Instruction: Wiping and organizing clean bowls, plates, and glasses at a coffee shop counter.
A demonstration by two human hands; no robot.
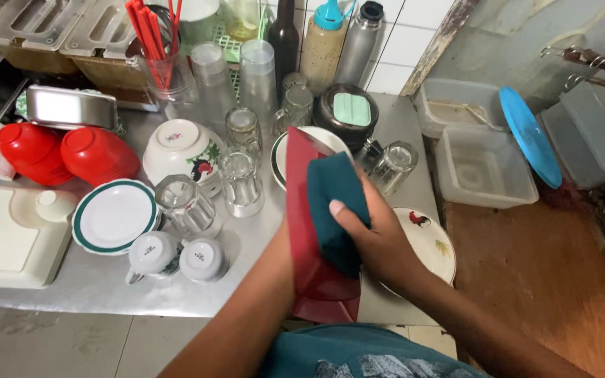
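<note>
Pressing a dark teal cloth (334, 210) flat against a red tray (316, 238), the right hand (379, 241) has its fingers curled over the cloth with the thumb on top, so it's clamped on the cloth. The tray stands up on edge, tilted, over the front lip of the steel counter (106, 287). The left hand is tucked behind the tray, so I honestly can't tell how it's holding; only the forearm shows running up to the tray's back.

Right beside the wiping hand there's a white plate with a rooster print (432, 241), partly under the wrist. Behind the tray's top edge sits a green-rimmed bowl (281, 150). To the left are upturned drinking glasses (241, 182), a flowered white bowl (183, 150), a green-rimmed plate (115, 215), two small white cups (176, 257) upside down, and stacked red bowls (68, 154).

Over on the right, two clear plastic tubs (484, 168) with a blue plate (530, 136) leaning on them.
</note>
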